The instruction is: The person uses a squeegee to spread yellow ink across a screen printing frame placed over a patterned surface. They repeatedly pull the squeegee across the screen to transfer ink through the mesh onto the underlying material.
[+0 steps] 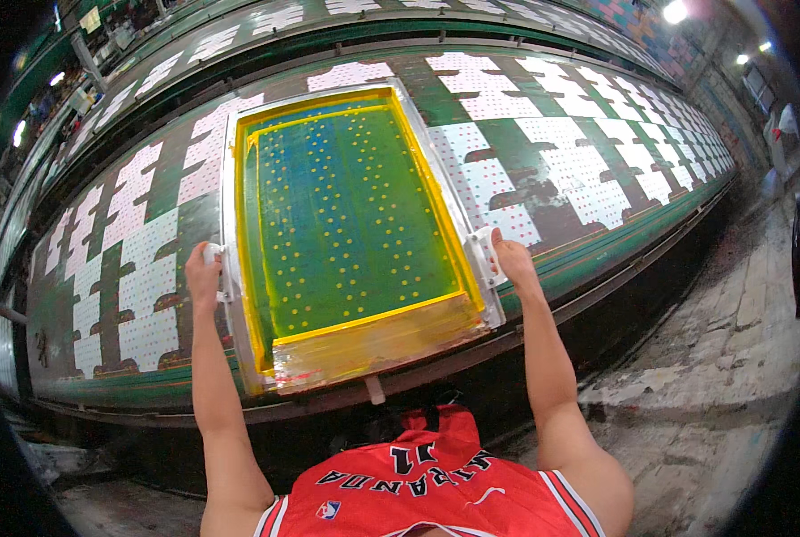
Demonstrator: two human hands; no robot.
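Between my hands is a screen-printing frame [346, 215] with a metal border, yellow tape along its inner edges and a green-blue mesh dotted with small yellowish spots. My left hand [205, 273] is wrapped round a white handle on the frame's left side. On the right side, my right hand [512, 258] grips a matching white handle [487, 255]. A tape-covered strip [382, 345] forms the near end of the frame, at the table's front edge. Whether the frame rests on the table or is held just above it, I cannot tell.
The long green printing table [561, 259] bears rows of white cut fabric pieces [579, 179] with coloured dots on both sides of the frame. Another table with similar pieces [274, 20] runs behind it. A worn floor [713, 349] lies at the right.
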